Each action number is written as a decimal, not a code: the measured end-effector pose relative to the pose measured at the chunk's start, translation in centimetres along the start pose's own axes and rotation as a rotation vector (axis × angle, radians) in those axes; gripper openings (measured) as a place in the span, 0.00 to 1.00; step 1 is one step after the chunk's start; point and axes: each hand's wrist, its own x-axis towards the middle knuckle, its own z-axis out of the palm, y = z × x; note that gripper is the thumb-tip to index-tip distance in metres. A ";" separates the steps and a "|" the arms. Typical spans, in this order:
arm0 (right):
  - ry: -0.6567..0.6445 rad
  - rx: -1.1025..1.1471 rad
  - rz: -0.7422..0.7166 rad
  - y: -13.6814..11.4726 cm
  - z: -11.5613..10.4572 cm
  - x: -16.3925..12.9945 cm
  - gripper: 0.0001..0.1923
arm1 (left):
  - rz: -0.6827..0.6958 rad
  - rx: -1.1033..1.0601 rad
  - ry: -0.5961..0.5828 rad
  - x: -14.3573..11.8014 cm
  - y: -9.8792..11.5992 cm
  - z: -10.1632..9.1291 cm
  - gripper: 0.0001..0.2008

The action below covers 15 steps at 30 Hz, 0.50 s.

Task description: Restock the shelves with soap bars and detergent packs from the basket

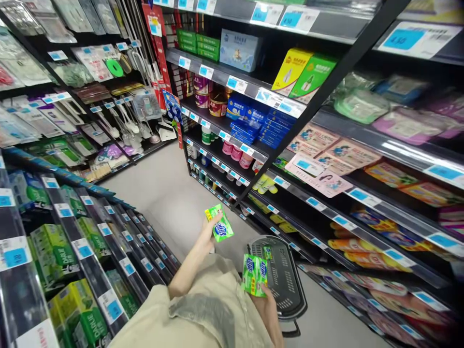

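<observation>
A small green packet [219, 227] with a blue and white label is held up in the person's left hand [209, 235], fingers closed around its lower edge, over the pale floor [170, 193] of a shop aisle. The right hand [264, 296] is lower and closer to the body, clenched around a larger green pack [254, 274] with the same blue and white label. Just beyond that pack a dark grey shopping basket [286, 280] stands on the floor, close to the foot of the right-hand shelving [326, 82]; one small green item [267, 252] lies inside it near the rim. Both bare forearms reach out from a beige garment [203, 314] at the bottom edge.

Black shelves run along both sides of the aisle, edged with blue price tags. The right-hand shelves carry blue boxes [253, 121], pink tubs [236, 153] and yellow and green cartons [302, 72]. The left-hand shelves [90, 232] hold green boxed goods [54, 251]. At the far end, hanging kitchen utensils [123, 121] and packets fill the racks.
</observation>
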 end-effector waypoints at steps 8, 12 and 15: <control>-0.095 -0.019 0.053 2.2 2.2 -1.3 0.50 | -0.250 0.289 -0.198 -2.0 -2.3 -1.2 0.32; -0.221 0.064 -0.007 1.9 3.7 -2.6 0.56 | -0.121 0.462 -0.292 -2.6 -1.4 -0.3 0.33; -0.353 0.022 -0.075 1.8 4.2 -3.5 0.57 | 0.190 0.853 -0.267 -2.8 -0.4 -0.1 0.32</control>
